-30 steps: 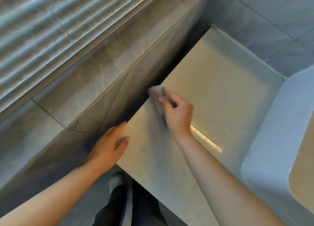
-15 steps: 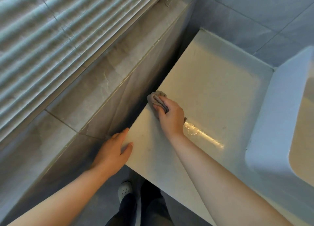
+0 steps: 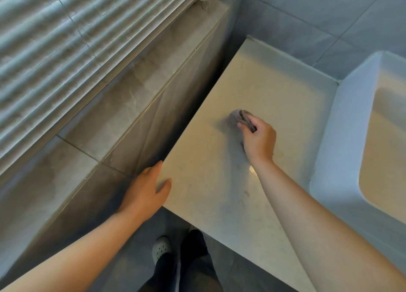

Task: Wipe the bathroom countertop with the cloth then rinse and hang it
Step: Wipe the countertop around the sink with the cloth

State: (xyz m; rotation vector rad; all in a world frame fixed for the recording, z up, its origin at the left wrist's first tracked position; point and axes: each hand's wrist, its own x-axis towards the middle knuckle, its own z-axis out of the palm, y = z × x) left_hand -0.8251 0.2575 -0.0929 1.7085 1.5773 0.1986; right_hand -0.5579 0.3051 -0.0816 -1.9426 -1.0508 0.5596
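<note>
The pale beige countertop point(image 3: 274, 89) fills the middle of the view. A small grey cloth point(image 3: 238, 117), bunched up, is pressed on it near the centre. My right hand point(image 3: 259, 139) is shut on the cloth, knuckles up, and covers most of it. My left hand point(image 3: 145, 191) rests flat on the countertop's near left corner, fingers on the side edge and thumb on top, holding nothing.
A white vessel sink point(image 3: 360, 120) stands on the countertop's right side. A grey tiled ledge point(image 3: 114, 114) runs along the left, with window blinds point(image 3: 55, 34) above it. A grey tiled wall point(image 3: 318, 17) stands behind. My feet point(image 3: 161, 249) are on the floor below the front edge.
My right hand has slid the cloth from the countertop's left edge toward its middle. My left hand has stayed on the corner.
</note>
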